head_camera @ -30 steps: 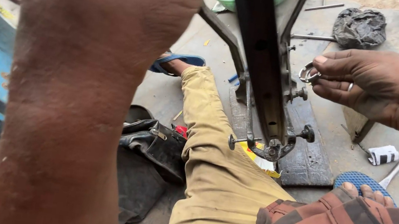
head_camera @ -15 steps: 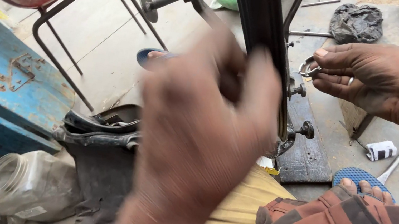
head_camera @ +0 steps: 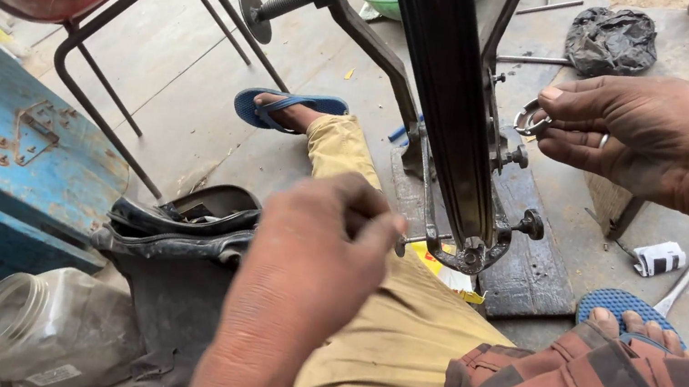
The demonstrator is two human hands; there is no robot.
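Pinching a small bolt at the black frame's lower end, my left grip was closed on it. Right grip, right of the frame, held a metal ring between closed fingertips.

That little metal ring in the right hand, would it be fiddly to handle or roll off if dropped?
The metal ring looks small and thin, pinched by the right hand at its fingertips, so probably light and easy to fumble. It seems rigid, not bendy. Being round, it might roll on the smooth concrete floor if dropped.
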